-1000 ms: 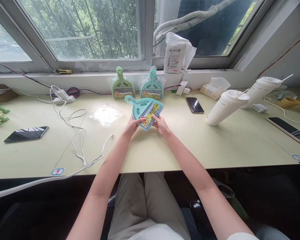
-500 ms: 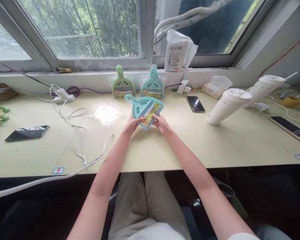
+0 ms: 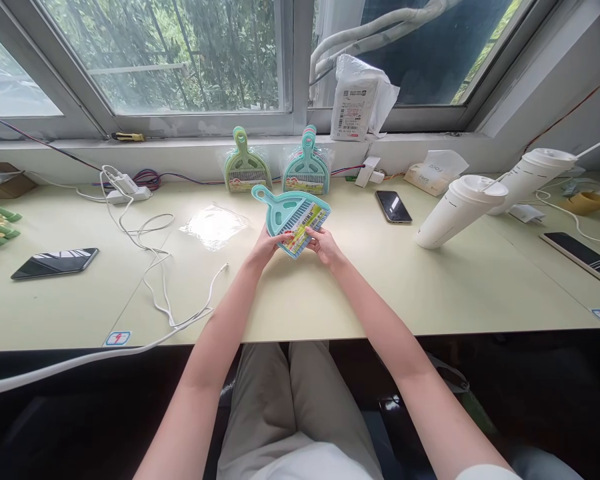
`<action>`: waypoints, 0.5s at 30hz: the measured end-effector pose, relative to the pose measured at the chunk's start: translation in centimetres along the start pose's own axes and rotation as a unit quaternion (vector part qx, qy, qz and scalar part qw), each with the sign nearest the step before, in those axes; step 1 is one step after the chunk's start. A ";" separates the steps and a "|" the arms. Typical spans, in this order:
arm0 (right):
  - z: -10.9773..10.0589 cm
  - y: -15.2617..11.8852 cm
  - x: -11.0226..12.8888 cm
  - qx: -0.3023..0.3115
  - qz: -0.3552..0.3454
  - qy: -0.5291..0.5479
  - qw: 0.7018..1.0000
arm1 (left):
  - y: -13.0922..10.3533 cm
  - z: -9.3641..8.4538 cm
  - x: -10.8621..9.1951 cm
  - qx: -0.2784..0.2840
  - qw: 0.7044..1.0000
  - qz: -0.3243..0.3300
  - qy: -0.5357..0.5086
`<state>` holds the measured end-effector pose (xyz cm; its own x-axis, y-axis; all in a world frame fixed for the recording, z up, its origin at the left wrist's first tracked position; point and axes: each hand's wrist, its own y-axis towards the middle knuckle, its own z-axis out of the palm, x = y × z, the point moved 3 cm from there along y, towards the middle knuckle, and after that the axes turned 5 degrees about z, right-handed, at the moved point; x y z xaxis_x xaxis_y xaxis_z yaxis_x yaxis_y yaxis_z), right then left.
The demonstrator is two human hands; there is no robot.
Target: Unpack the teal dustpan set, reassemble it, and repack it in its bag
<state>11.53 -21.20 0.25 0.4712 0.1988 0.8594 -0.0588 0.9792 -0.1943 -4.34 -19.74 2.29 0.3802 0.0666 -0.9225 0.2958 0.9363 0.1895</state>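
Observation:
A teal dustpan and brush set (image 3: pixel 286 208) is held tilted above the table, its handle pointing up and left. A yellow and blue printed label covers its lower right part. My left hand (image 3: pixel 269 245) grips the lower left edge, thumb on the front. My right hand (image 3: pixel 324 244) grips the lower right edge by the label, thumb also in front. The fingers behind the set are partly hidden. Behind it, a green dustpan set (image 3: pixel 246 167) and a stack of teal dustpan sets (image 3: pixel 306 167) lean upright against the wall, in clear wrap.
Clear plastic wrap (image 3: pixel 214 225) and white cables (image 3: pixel 163 293) lie left of my hands. A phone (image 3: pixel 393 206), a tissue pack (image 3: pixel 433 175) and two lidded cups (image 3: pixel 457 213) are on the right. Another phone (image 3: pixel 55 263) lies far left.
The view has shifted very slightly. Both hands still hold the teal set in nearly the same pose.

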 end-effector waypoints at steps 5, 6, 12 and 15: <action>0.1 -0.1 0.1 -0.002 0.003 0.006 1.000 | -0.1 -0.1 0.0 0.007 1.000 0.000 0.019; 0.1 -0.1 0.1 -0.002 0.003 0.007 1.000 | -0.1 -0.1 0.0 0.009 1.000 0.001 0.021; 0.1 -0.2 0.2 -0.010 0.011 0.016 1.000 | 0.1 -0.3 0.4 0.014 0.999 0.008 0.030; 0.2 -0.2 0.2 -0.015 0.017 0.016 1.000 | 0.2 -0.3 0.5 0.013 0.999 0.011 0.030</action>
<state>11.50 -21.39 0.55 0.4972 0.2305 0.8365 -0.0496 0.9701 -0.2378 -4.37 -19.42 1.78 0.3335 0.1089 -0.9364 0.3105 0.9252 0.2182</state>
